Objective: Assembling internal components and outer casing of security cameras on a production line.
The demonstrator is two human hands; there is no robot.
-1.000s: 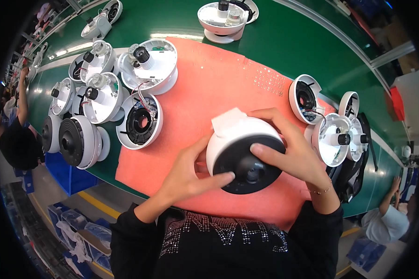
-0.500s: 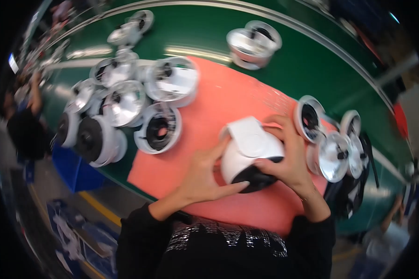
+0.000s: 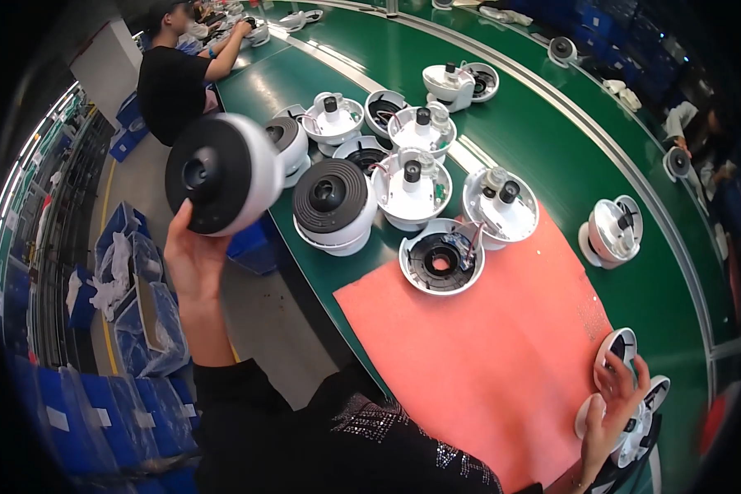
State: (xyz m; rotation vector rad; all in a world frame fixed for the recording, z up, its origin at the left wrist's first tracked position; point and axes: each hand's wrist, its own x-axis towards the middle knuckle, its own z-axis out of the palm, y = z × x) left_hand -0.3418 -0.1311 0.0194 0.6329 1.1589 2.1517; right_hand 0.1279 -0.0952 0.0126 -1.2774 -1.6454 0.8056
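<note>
In my left hand (image 3: 196, 255) is a round white camera housing (image 3: 259, 169) with a black face, lifted off to the left past the bench edge. My thumb lies on its black face; the fingers behind it are partly hidden. At the lower right, my right hand (image 3: 613, 407) has its fingers apart over several opened white housings (image 3: 634, 440); whether a fingertip touches one I cannot tell. A closed housing with a ridged black face (image 3: 335, 202) stands on the bench close to the held one. Beside it an open black-lined shell (image 3: 442, 257) lies on the salmon mat (image 3: 477, 346).
Several opened housings (image 3: 412, 185) with lenses and wires cluster beyond the mat on the green bench (image 3: 568, 148). Another opened housing (image 3: 616, 232) sits to the right. A co-worker (image 3: 177, 74) works at the far left. Blue bins (image 3: 78, 412) stand on the floor at left.
My view has swung left. The white housing that both hands held over the mat is gone from there; my left hand now holds one up at left, and my right hand has moved to the right-hand housings.
</note>
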